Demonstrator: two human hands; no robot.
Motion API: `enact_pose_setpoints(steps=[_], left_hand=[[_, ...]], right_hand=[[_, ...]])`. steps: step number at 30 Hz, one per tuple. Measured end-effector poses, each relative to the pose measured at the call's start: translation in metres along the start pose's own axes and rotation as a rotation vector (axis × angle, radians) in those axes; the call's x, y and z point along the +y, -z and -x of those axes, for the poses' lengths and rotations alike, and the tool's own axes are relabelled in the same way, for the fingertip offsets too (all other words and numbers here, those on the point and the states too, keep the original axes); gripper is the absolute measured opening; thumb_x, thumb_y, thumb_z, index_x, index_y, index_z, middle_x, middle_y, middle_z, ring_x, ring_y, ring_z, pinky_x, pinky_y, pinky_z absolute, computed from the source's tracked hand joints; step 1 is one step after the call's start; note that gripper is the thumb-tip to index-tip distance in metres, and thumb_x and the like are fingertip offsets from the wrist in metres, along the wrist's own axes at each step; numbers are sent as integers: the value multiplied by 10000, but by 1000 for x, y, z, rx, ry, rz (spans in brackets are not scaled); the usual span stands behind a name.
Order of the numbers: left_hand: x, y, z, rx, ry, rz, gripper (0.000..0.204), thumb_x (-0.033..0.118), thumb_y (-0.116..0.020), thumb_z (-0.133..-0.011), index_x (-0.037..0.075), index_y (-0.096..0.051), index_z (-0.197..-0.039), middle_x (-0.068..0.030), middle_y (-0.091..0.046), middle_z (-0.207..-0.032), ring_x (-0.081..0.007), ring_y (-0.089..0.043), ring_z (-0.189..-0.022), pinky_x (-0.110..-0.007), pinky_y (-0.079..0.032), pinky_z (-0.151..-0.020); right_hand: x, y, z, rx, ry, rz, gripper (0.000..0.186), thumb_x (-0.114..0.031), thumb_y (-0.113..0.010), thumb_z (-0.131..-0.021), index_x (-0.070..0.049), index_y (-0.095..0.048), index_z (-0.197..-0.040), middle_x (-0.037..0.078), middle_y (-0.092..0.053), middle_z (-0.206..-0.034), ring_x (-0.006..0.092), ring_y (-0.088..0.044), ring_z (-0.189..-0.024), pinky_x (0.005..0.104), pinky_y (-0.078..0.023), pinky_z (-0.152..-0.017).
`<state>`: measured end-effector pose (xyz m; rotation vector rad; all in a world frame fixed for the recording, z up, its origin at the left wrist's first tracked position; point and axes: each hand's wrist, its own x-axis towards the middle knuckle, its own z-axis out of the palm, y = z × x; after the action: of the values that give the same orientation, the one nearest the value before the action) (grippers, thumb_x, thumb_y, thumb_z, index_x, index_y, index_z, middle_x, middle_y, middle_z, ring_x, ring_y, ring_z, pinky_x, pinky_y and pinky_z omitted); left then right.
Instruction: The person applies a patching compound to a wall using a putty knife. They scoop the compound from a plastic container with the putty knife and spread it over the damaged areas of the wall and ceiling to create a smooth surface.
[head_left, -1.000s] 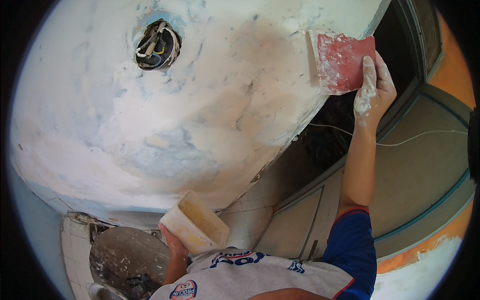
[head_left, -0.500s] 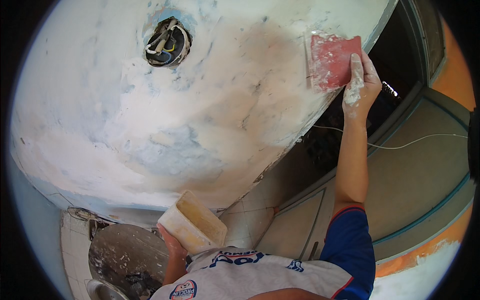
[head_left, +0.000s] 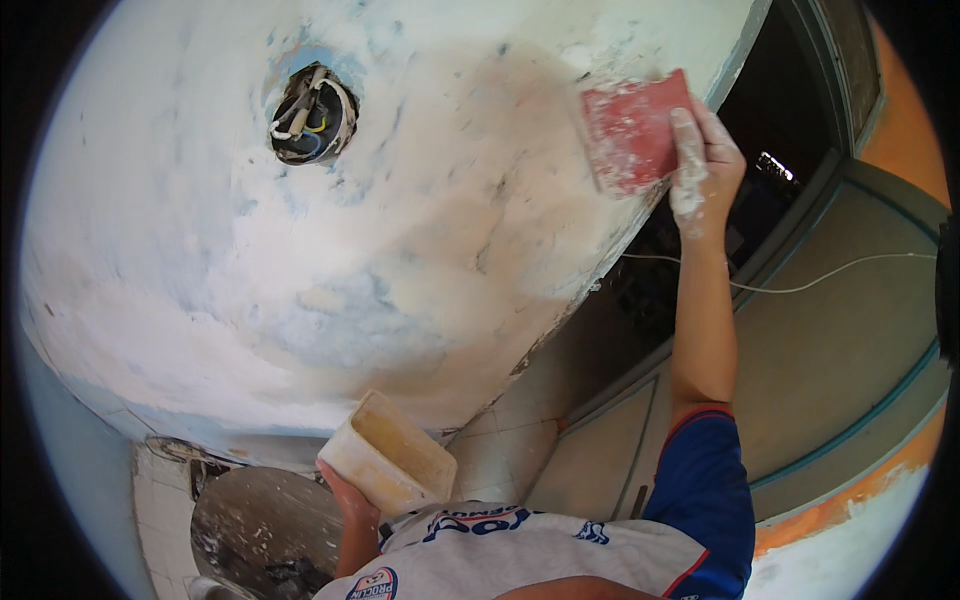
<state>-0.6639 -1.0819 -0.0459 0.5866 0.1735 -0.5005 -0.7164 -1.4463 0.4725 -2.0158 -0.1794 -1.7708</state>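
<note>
My right hand (head_left: 708,170), smeared with white paste, grips a red flat spreader (head_left: 630,135) against the patchy white wall (head_left: 420,250), near its right edge. Paste coats much of the spreader's face. Low in the view, my left hand (head_left: 350,495) grips a pale rectangular plastic container (head_left: 390,450) with yellowish stains inside; some of those fingers are hidden behind it. A round hole (head_left: 314,115) with exposed wires and conduit sits in the upper left of the wall.
Right of the wall are a dark doorway (head_left: 765,110), a grey door panel (head_left: 820,360), a loose white cable (head_left: 800,280) and an orange wall (head_left: 900,140). Below left, a spattered round surface (head_left: 260,530) stands on white floor tiles (head_left: 160,500), beside a bundle of cables (head_left: 180,450).
My right hand and the red spreader have moved left along the wall, away from its edge, over the last second. The container stays in my left hand.
</note>
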Motion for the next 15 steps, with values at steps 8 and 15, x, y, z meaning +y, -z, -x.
enact_pose_setpoints(steps=[8, 15], left_hand=[[7, -19, 7, 26, -14, 39, 650, 625, -317, -1040, 131, -454, -1439, -78, -548, -1404, -289, -542, -1287, -439, -456, -1081], [4, -8, 5, -44, -40, -6, 785, 694, -259, -1022, 86, -392, -1501, -108, -479, -1488, -297, -469, -1363, -417, -383, -1132]], right_hand=[[-8, 3, -12, 78, 25, -90, 297, -104, -700, -960, 73, -688, -1198, 67, -717, -1075, 98, -622, -964, 244, -498, -891], [-21, 11, -34, 137, 41, -171, 325, -130, -712, -963, 70, -677, -1217, 84, -732, -1044, 93, -647, -920, 220, -512, -824]])
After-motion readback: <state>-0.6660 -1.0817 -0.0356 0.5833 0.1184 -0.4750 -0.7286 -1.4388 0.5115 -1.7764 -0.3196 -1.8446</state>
